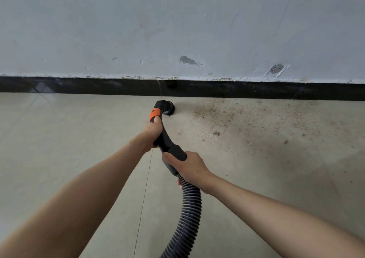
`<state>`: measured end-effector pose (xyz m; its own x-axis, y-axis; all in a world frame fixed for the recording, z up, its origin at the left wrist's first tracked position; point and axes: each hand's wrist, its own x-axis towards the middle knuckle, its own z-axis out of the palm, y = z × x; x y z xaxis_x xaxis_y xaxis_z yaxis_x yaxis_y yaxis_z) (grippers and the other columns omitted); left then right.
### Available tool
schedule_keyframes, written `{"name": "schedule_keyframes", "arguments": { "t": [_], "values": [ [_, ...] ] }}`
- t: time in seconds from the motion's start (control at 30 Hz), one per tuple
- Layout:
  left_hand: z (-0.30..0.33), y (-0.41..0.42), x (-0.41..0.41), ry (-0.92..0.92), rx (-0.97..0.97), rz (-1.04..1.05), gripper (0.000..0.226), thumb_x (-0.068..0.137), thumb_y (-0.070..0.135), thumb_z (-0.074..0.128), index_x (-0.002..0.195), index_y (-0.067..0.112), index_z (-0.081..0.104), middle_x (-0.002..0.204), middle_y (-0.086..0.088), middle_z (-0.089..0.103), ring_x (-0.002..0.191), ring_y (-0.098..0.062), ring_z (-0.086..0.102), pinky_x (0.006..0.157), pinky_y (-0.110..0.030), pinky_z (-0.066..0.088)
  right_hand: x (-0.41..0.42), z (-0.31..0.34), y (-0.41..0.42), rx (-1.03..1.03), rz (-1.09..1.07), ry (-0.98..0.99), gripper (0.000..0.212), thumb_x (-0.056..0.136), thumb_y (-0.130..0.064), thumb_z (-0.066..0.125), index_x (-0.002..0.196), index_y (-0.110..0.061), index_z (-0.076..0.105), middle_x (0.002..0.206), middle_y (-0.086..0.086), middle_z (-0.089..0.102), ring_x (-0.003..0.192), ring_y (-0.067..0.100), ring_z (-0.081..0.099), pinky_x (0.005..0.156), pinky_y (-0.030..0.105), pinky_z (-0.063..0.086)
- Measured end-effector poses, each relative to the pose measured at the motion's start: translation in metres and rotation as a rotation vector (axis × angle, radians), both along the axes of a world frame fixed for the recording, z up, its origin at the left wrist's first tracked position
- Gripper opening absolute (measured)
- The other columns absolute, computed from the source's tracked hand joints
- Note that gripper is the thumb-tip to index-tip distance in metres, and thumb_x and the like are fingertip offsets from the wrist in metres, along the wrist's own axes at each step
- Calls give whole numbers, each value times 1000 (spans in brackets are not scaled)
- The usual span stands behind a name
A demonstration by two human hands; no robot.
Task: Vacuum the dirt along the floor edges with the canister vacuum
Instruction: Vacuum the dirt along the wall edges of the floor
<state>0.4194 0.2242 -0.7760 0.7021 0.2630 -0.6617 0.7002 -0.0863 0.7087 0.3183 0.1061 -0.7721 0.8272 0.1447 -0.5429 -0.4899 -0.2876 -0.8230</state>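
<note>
Ribbed grey hose (189, 208) — black wand (166, 139), orange band (154, 114).

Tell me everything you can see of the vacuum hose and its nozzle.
The vacuum hose is dark grey, ribbed and flexible, rising from the bottom edge of the picture into a smooth black curved handle tube with an orange band. At its tip a round black nozzle rests on the floor just short of the black baseboard, left of the dirt patch. The left hand grips the tube below the band; the right hand grips the cuff where the hose joins.
</note>
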Motion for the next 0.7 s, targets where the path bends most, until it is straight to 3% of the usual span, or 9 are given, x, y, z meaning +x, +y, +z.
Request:
{"name": "schedule_keyframes", "arguments": {
  "t": [0.1, 0.33, 0.5, 0.7],
  "values": [
    [3, 23, 3, -16, 2, 93, 65, 98, 54, 31, 135, 1, 38, 114, -16, 53, 106, -33, 55, 86, -43, 48, 12, -1, 19, 43, 60, 13, 38, 84, -47, 66, 77, -12, 53, 66, 3, 57, 44, 15, 56, 51, 26, 51],
    [0, 58, -13, 16, 18, 184, 63, 93, 58, 37, 123, 4, 43, 93, -13, 52, 84, -28, 54, 75, -38, 47, -4, -3, 36, 62, 190, 41, 40, 84, -48, 66, 79, -11, 52, 67, 2, 57, 44, 13, 55, 51, 26, 50],
    [-4, 48, -35, 39, 43, 92, 40, 96, 40, 40, 113, 4, 42, 81, -10, 46, 70, -21, 50, 71, -37, 44, -31, -1, 23, 74, 139, 72, 39, 84, -47, 67, 79, -12, 51, 68, 4, 55, 44, 14, 54, 49, 25, 49],
    [-3, 27, -52, 73, 15, -6, 39, 98, 36, 38, 116, 2, 41, 85, -11, 49, 73, -23, 53, 74, -38, 49, -46, 0, 1, 153, 93, 225, 51, 83, -55, 65, 92, -7, 52, 75, 10, 57, 49, 21, 57, 54, 32, 54]
  ]
}}
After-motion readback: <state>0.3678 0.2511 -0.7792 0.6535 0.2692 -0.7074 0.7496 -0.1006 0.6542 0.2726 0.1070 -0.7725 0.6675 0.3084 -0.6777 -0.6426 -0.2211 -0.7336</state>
